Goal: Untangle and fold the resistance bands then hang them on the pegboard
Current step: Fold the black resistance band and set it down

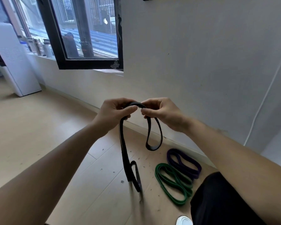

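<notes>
Left hand and right hand both pinch one black band; two folded bands lie below.

Black band dangles in loops from both hands; green band and purple band lie coiled on the floor.

There are three resistance bands: one black band, one green band and one purple band. Two hands show, one left hand and one right hand, and both pinch the black band. Around them are one open window, one white cabinet, one white shoe and several containers on the sill, too blurred to count.
</notes>
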The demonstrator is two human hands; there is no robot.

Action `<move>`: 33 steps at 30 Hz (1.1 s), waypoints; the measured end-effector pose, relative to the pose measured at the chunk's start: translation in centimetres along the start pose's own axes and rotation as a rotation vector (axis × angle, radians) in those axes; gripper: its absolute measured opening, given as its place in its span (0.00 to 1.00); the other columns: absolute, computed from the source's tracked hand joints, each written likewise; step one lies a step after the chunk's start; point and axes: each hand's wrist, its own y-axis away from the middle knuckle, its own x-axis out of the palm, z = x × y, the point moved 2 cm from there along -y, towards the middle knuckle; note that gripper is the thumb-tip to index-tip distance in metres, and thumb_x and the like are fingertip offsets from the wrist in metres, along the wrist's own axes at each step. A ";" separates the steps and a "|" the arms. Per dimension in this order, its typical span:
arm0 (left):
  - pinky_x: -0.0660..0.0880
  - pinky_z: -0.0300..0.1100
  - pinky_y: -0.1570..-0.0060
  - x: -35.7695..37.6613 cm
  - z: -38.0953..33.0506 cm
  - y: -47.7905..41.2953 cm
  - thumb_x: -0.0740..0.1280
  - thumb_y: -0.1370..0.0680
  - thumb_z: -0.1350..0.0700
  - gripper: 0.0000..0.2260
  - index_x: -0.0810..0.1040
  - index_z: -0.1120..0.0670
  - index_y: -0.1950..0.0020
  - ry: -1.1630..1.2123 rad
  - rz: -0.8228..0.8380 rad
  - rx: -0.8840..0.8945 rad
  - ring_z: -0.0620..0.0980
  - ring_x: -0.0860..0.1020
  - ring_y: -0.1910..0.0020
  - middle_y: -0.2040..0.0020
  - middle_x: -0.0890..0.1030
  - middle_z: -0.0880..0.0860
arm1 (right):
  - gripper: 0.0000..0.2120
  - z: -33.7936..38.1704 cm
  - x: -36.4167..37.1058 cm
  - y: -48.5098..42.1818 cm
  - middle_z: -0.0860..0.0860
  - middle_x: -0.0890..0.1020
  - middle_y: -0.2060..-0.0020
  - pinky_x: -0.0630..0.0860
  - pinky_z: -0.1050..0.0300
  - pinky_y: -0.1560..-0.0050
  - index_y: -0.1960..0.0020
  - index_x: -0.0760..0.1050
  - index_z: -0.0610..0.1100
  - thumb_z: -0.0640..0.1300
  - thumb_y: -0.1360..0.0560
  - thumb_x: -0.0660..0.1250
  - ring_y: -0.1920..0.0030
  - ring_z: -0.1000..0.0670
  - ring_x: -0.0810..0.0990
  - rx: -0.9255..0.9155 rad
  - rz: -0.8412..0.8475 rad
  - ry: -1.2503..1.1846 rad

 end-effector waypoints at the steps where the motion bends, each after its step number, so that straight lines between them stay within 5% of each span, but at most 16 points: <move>1: 0.80 0.39 0.56 -0.1 0.2 0.1 0.73 0.23 0.60 0.09 0.85 0.56 0.43 -0.017 0.006 -0.004 0.48 0.80 0.61 0.57 0.85 0.54 | 0.11 0.0 -0.1 -0.1 0.41 0.85 0.49 0.82 0.51 0.43 0.40 0.81 0.36 0.37 0.22 0.70 0.51 0.47 0.83 0.002 -0.003 0.005; 7: 0.81 0.45 0.46 0.8 2.3 0.7 0.73 0.23 0.59 0.08 0.83 0.53 0.44 -0.127 0.130 -0.084 0.52 0.85 0.53 0.56 0.86 0.53 | 0.08 1.3 -0.1 0.0 0.41 0.82 0.49 0.80 0.54 0.45 0.41 0.78 0.38 0.36 0.18 0.64 0.50 0.49 0.80 -0.083 -0.110 0.053; 13: 0.78 0.48 0.45 1.2 5.1 1.4 0.70 0.20 0.61 0.02 0.78 0.56 0.49 -0.156 0.297 -0.191 0.53 0.82 0.54 0.58 0.82 0.53 | 0.06 1.3 -3.0 0.1 0.52 0.79 0.55 0.77 0.62 0.49 0.44 0.76 0.43 0.37 0.16 0.62 0.56 0.55 0.78 -0.106 -0.465 -0.112; 18: 0.78 0.53 0.40 1.7 6.1 0.9 0.69 0.21 0.63 0.04 0.75 0.59 0.48 -0.276 0.309 -0.225 0.56 0.84 0.49 0.53 0.84 0.61 | 0.07 -0.4 -4.7 0.1 0.51 0.79 0.56 0.76 0.63 0.49 0.47 0.77 0.47 0.37 0.17 0.62 0.56 0.52 0.77 -0.077 -0.561 -0.080; 23: 0.81 0.45 0.47 1.2 4.3 -0.1 0.67 0.19 0.62 0.05 0.79 0.58 0.44 -0.058 0.161 -0.181 0.53 0.84 0.55 0.56 0.83 0.59 | 0.06 -2.4 -7.1 0.5 0.51 0.78 0.58 0.73 0.63 0.54 0.45 0.76 0.45 0.37 0.16 0.61 0.59 0.53 0.78 0.043 -0.615 -0.124; 28: 0.81 0.45 0.44 -0.3 1.3 -1.2 0.68 0.20 0.61 0.06 0.82 0.56 0.44 0.168 -0.077 -0.070 0.50 0.83 0.57 0.59 0.82 0.50 | 0.12 -5.8 -8.1 1.6 0.46 0.81 0.51 0.72 0.51 0.41 0.39 0.78 0.46 0.35 0.21 0.66 0.49 0.48 0.80 0.281 -0.243 -0.007; 33: 0.81 0.41 0.51 0.6 -0.3 -1.2 0.69 0.20 0.61 0.07 0.83 0.52 0.45 0.165 -0.060 0.004 0.46 0.79 0.59 0.61 0.81 0.46 | 0.17 -5.4 -5.1 2.2 0.46 0.84 0.45 0.73 0.52 0.36 0.36 0.80 0.47 0.38 0.24 0.72 0.41 0.47 0.81 0.361 0.135 0.059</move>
